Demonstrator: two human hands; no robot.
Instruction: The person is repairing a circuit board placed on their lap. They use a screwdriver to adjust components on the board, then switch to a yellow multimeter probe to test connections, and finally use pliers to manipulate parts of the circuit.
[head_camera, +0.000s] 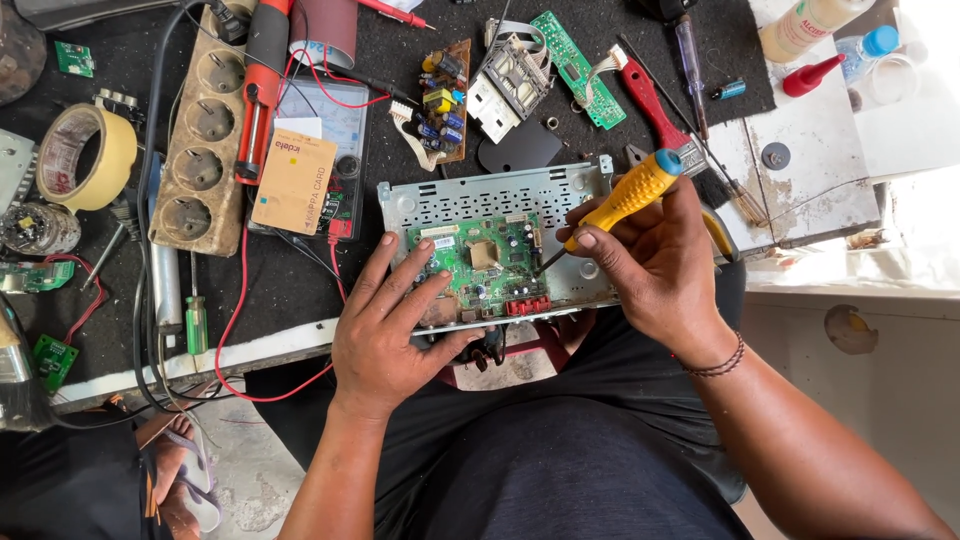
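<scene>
Our right hand (665, 265) has fingers pinched round the yellow screwdriver (628, 195), tip down on the green board (480, 262), likely at a screw. Left hand (385, 325), fingers spread, presses the metal chassis (500, 195) steady at the desk (290, 290) edge over our lap. Loose boards, red pliers (650, 100) crowd beyond; little room.

The surface (60, 300) is black and crowded. On it lie a tape roll (85, 157), a power strip (200, 140), a card (294, 183), loose circuit boards (445, 98), red pliers (652, 102) and a metal chassis (500, 215).
</scene>
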